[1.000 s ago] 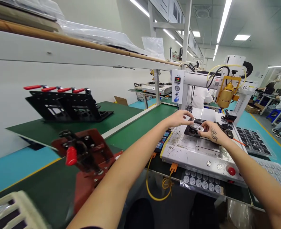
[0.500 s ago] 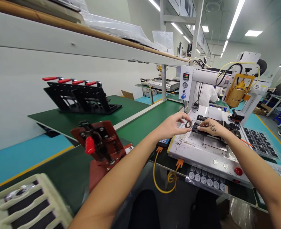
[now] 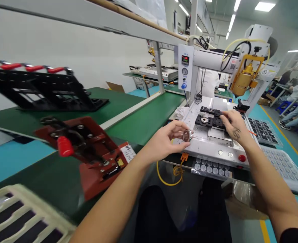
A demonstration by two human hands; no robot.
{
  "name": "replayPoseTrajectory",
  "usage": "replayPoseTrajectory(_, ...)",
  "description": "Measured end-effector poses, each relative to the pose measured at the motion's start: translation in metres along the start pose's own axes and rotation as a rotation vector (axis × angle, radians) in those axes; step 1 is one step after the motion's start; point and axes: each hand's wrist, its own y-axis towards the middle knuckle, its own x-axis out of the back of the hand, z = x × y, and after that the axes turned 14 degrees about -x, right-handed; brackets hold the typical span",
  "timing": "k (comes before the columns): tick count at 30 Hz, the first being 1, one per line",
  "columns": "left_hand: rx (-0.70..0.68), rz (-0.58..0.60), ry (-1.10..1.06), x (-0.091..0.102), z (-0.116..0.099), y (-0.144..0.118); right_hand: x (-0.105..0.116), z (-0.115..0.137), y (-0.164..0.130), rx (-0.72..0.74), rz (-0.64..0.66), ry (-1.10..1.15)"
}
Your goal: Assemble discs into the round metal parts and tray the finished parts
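My left hand [image 3: 168, 140] holds a round silver metal ring-shaped part [image 3: 187, 135] between thumb and fingers, in front of the machine's white base. My right hand [image 3: 236, 126] is at the right portion of a black fixture [image 3: 216, 122], its fingertips bent against the block. What exactly those fingers grip is partly hidden by the hand. In the fixture's left block lies a small round silver part [image 3: 204, 120]. The fixture sits on the white bed of a bench machine [image 3: 197, 143], with a gold-coloured head [image 3: 244, 79] above and behind it.
A red clamp fixture [image 3: 98, 158] stands left of my left arm, and a cream slotted tray [image 3: 24, 216] lies nearer. Black toggle-clamp racks [image 3: 45, 87] are at far left. Trays of black parts [image 3: 264, 131] and clear discs [image 3: 282, 165] lie right. An orange-yellow cable [image 3: 161, 177] hangs in front.
The view has shifted, moving the scene left and up. My right hand has gone from the fixture's left block to its right part, uncovering the silver part there. My left hand has drawn back from the fixture.
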Motion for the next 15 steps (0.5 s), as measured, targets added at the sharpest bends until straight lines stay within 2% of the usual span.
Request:
replayPoseTrajectory(2, 0.06, -0.001, -0.06, -0.005, 0.001, -0.02, 0.021, -0.025, -0.051, -0.042, -0.237, 0.111)
replayPoseTrajectory(4, 0.1, -0.014, -0.032, -0.009, 0.004, -0.039, 0.03, -0.051, -0.105, -0.166, -0.388, 0.119)
replayPoseTrajectory(6, 0.124, -0.026, 0.045, -0.014, 0.009, -0.055, 0.025, -0.075, -0.152, -0.269, -0.441, 0.075)
replayPoseTrajectory(8, 0.148, -0.014, 0.088, -0.021, 0.015, -0.065, 0.012, -0.093, -0.184, -0.356, -0.477, 0.036)
replayPoseTrajectory(11, 0.197, 0.018, 0.053, -0.033, 0.021, -0.071, 0.001, -0.106, -0.197, -0.421, -0.481, 0.024)
replayPoseTrajectory(15, 0.262, 0.035, -0.017, -0.047, 0.022, -0.071, 0.012, -0.111, -0.164, -0.418, -0.336, 0.033)
